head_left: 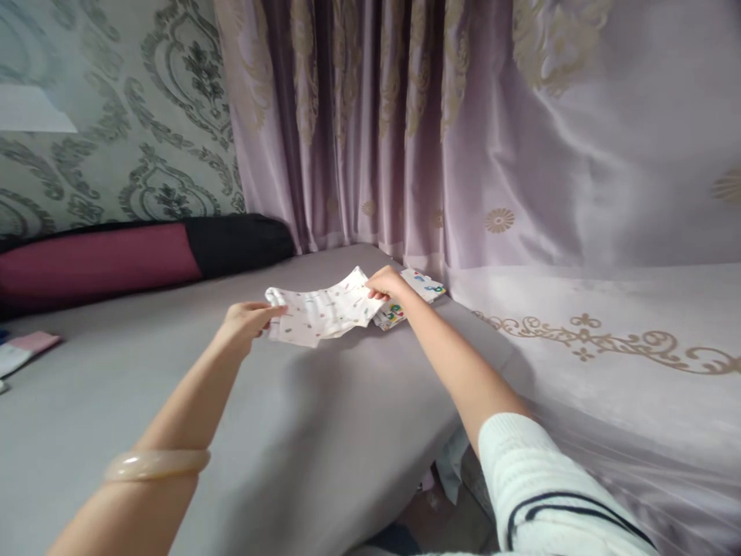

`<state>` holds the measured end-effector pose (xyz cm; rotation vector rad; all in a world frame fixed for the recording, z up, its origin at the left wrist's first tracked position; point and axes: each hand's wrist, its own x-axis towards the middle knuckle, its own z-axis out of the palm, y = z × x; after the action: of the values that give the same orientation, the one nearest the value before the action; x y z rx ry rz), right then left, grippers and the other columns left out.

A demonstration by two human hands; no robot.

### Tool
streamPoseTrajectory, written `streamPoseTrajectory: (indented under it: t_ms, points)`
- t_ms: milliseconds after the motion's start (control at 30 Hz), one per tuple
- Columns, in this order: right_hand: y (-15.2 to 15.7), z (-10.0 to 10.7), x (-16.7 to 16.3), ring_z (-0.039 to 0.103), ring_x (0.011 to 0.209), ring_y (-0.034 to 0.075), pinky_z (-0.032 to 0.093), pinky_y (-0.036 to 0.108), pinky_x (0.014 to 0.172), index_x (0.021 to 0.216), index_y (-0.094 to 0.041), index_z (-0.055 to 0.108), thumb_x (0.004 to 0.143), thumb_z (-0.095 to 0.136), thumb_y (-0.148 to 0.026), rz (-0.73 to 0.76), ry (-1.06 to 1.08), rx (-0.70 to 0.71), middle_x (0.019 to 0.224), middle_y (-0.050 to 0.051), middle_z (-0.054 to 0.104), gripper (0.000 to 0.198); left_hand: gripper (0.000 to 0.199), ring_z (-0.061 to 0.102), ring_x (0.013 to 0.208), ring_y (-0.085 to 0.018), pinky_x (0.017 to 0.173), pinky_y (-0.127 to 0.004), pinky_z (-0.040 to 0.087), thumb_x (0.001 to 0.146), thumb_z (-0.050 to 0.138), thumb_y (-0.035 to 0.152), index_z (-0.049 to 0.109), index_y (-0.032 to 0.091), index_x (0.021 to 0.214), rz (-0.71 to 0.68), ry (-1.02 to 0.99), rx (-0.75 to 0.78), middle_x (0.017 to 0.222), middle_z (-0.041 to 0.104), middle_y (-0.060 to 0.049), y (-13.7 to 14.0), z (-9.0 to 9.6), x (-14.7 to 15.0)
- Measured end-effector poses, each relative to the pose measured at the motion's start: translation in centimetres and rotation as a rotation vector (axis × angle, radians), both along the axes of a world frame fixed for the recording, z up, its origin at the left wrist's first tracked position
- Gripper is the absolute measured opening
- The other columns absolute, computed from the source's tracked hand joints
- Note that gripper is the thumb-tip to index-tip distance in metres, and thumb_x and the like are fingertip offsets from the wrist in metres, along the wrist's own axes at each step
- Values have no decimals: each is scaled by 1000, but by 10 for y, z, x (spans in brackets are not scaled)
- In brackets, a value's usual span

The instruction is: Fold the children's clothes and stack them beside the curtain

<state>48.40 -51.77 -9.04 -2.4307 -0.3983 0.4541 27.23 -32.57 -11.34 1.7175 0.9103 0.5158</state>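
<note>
A white cloth (324, 313) with small coloured prints is stretched between my two hands above the bed. My left hand (248, 320) pinches its left end, thumb on top. At the upper right end, my right hand (387, 284) grips it with curled fingers. The cloth sags a little in the middle and looks folded in layers; whether it is a garment I cannot tell. Just behind and beneath my right hand lie folded printed cloths (425, 286), white with bright coloured figures, partly hidden by my hand and forearm.
Grey sheeting covers the bed (278, 432), whose edge curves down at the right. A long maroon and black bolster (144, 251) lies along the patterned wall. Purple curtains (370, 131) hang behind the bed and down its right side. Pink and white items (28, 347) rest at far left.
</note>
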Motion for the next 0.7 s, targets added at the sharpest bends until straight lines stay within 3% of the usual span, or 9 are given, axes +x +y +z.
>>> streamPoseTrajectory:
  t_ms: [267,533,700]
  points:
    - [-53,14,50,60,45,9,45,15,43,83,-9,67,83,66,-14,-199,-45,119,61,6,71,5,26,36,45,-7,45,-21,25,49,79,32,66,14,61,-106,-203,-187,45,45,5,-59,4,60]
    - [-86,12,80,68,56,16,53,22,52,95,-10,66,80,68,-19,-302,-207,68,68,9,71,17,28,38,46,-7,46,-22,24,49,83,31,65,13,61,-122,-262,-360,45,44,5,-101,-10,113]
    - [-98,10,85,71,88,24,54,27,73,96,-14,69,74,64,-14,-276,-354,-15,91,12,74,23,35,42,47,-8,46,-23,26,46,86,34,62,14,62,-110,-268,-441,49,46,5,-122,-22,139]
